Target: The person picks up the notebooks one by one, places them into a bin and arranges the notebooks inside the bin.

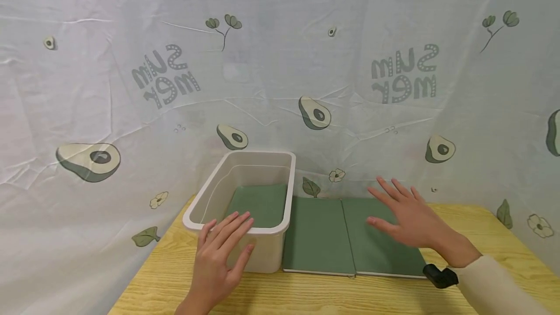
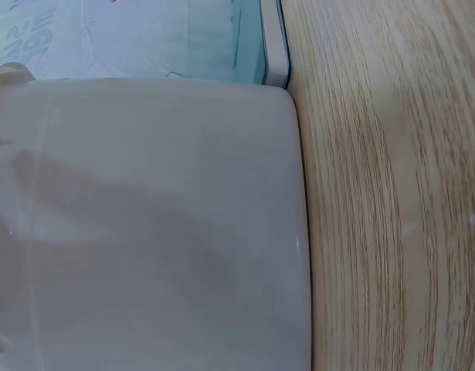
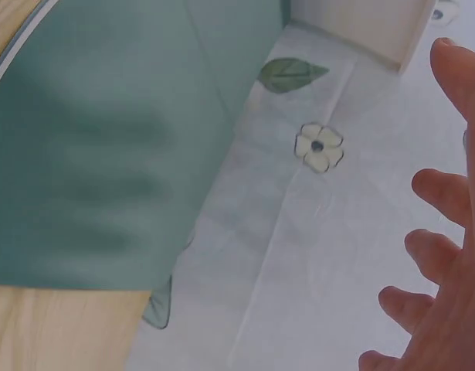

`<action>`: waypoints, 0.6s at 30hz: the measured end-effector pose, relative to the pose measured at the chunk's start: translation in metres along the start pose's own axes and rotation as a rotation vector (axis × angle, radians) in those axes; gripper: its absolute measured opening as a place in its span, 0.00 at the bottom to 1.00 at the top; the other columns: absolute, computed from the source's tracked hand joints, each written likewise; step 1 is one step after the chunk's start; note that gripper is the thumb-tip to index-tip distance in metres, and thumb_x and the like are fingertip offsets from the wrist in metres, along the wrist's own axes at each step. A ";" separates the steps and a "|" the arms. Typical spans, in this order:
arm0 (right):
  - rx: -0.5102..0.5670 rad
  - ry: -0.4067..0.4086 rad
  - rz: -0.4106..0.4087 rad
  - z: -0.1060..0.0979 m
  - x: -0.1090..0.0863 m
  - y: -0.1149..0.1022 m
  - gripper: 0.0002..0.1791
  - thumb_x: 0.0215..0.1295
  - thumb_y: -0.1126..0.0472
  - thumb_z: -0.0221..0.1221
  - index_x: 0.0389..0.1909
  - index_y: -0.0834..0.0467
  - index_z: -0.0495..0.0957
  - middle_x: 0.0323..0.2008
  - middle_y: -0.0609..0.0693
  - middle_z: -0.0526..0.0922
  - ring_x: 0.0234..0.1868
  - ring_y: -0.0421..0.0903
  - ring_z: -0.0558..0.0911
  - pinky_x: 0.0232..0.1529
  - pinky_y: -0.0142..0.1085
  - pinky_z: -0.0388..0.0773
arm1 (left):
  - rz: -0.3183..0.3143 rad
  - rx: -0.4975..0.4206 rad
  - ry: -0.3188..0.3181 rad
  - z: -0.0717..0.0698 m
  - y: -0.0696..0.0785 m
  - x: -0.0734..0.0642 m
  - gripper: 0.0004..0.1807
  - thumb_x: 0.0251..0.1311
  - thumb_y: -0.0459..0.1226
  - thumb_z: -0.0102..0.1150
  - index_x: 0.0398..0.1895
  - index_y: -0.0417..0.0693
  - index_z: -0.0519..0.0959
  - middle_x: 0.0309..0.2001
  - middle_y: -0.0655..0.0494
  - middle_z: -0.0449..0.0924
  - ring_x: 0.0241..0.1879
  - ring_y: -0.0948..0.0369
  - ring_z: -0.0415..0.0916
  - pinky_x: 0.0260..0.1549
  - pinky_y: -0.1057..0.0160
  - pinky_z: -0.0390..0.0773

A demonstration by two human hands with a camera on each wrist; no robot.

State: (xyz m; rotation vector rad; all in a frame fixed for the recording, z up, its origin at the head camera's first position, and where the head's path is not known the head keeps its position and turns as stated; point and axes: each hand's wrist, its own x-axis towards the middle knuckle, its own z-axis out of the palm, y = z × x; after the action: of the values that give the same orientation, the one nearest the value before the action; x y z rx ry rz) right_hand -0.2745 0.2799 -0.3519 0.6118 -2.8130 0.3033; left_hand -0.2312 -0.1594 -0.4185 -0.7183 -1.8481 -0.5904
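A white plastic bin [image 1: 264,252] stands on the table, its front wall filling much of the left wrist view. Inside it lies a green notebook [image 1: 262,203]. Two more green notebooks lie flat side by side at the bin's right: the near one [image 1: 317,237] against the bin, the other [image 1: 380,252] farther right. My left hand [image 1: 216,256] has its fingers extended at the bin's front rim and holds nothing. Spread wide, my right hand [image 1: 407,215] hovers over the right notebook, casting a shadow on its cover [image 3: 106,154] in the right wrist view.
The light wood-grain table [image 1: 306,295] runs beneath everything. Behind and at the sides hangs a pale curtain [image 1: 271,77] printed with avocados, flowers and leaves. A black device [image 1: 439,276] sits at the right wrist, below a cream sleeve [image 1: 494,286].
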 end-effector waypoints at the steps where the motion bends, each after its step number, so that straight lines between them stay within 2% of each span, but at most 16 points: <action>1: 0.003 0.001 0.007 0.000 -0.001 0.003 0.43 0.73 0.32 0.60 0.82 0.47 0.64 0.85 0.60 0.57 0.82 0.74 0.56 0.72 0.78 0.48 | -0.002 0.000 0.000 0.000 0.000 0.000 0.23 0.79 0.53 0.55 0.65 0.52 0.84 0.62 0.50 0.87 0.65 0.51 0.80 0.78 0.58 0.52; 11: 0.019 -0.035 0.079 0.004 -0.009 0.023 0.47 0.71 0.32 0.61 0.83 0.50 0.61 0.84 0.67 0.52 0.80 0.79 0.54 0.69 0.81 0.49 | -0.010 0.007 0.000 -0.001 0.000 -0.002 0.23 0.79 0.53 0.54 0.65 0.52 0.84 0.62 0.51 0.87 0.65 0.51 0.80 0.78 0.57 0.52; 18: 0.019 -0.029 0.105 0.013 -0.017 0.032 0.47 0.70 0.33 0.62 0.82 0.53 0.62 0.82 0.73 0.55 0.77 0.83 0.57 0.66 0.82 0.54 | -0.010 0.003 -0.008 -0.001 0.000 -0.001 0.24 0.79 0.53 0.54 0.65 0.51 0.84 0.63 0.51 0.87 0.65 0.51 0.80 0.77 0.55 0.54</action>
State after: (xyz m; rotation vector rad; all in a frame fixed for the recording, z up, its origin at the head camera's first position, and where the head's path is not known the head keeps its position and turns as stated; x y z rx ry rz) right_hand -0.2758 0.3112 -0.3734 0.4774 -2.8792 0.3432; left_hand -0.2298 -0.1603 -0.4191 -0.7104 -1.8609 -0.5915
